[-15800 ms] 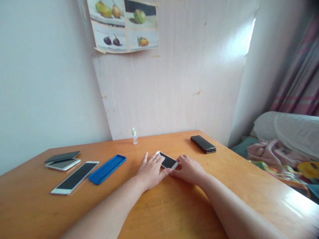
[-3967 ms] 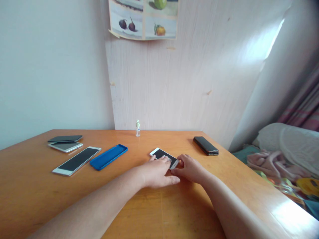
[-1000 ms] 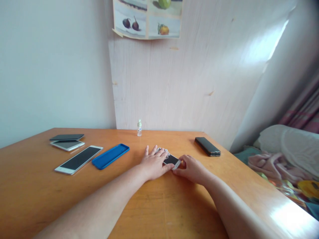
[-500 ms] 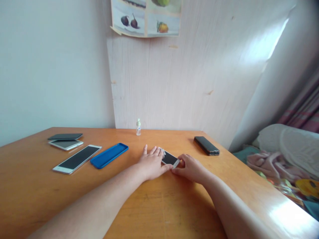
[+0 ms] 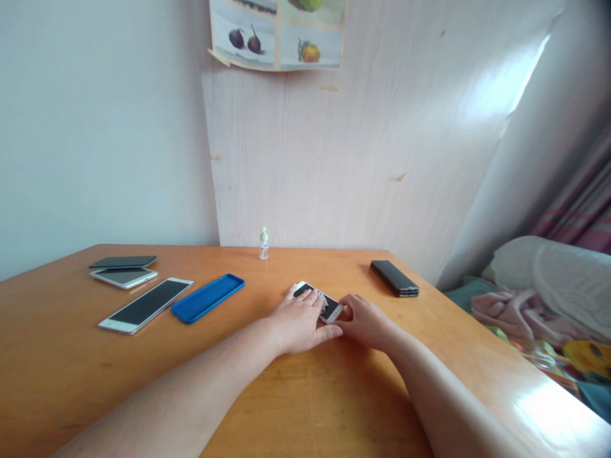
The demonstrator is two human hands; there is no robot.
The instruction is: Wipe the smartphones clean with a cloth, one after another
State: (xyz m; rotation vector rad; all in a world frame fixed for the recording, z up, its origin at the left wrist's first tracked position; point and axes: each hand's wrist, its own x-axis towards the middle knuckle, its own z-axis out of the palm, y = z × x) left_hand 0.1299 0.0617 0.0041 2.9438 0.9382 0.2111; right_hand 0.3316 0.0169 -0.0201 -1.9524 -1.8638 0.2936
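Note:
A white smartphone (image 5: 333, 314) with a dark screen lies face up on the wooden table in front of me. My left hand (image 5: 300, 321) rests over it, fingers laid along the screen and thumb stretched toward my right hand. Beneath those fingertips, a crumpled white tissue (image 5: 324, 303) is pressed against the glass and partly hidden. At the phone's near right end, my right hand (image 5: 365, 322) pinches its edge between thumb and curled fingers.
Left on the table (image 5: 286, 407) are a blue phone case (image 5: 209, 299), a white phone (image 5: 147, 306), and a white device (image 5: 125, 277) under a dark one (image 5: 123, 261). A small spray bottle (image 5: 264, 244) stands behind; a dark phone stack (image 5: 394, 278) lies right.
My left hand has slid the tissue toward the phone's near right end, uncovering its far left end. My right hand stays at the same edge.

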